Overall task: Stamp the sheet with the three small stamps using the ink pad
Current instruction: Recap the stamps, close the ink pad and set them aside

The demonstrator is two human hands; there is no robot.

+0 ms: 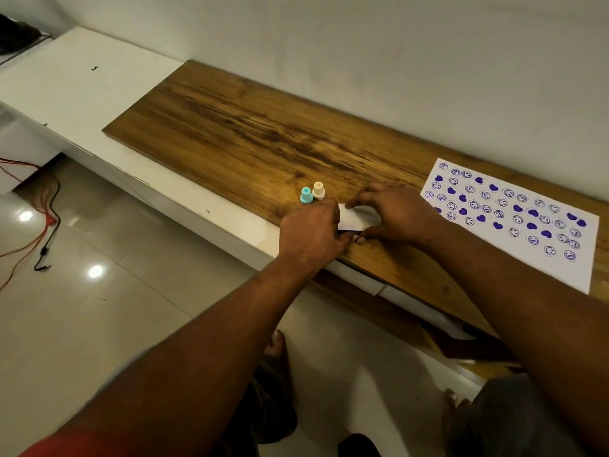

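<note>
A white sheet [514, 222] covered with purple smiley and heart prints lies on the wooden top at the right. Two small stamps stand upright side by side: a teal stamp [306, 195] and a cream stamp [318, 190]. A third stamp is not visible. Just in front of them my left hand [311, 235] and my right hand [395, 214] both grip a flat white ink pad case [361, 217] from its two ends. A dark edge shows along its near side; I cannot tell whether the lid is lifted.
The wooden board [237, 133] rests on a white ledge [79, 94] against a pale wall. Red and black cables [46, 209] trail on the tiled floor at the left. My bare feet are below the ledge.
</note>
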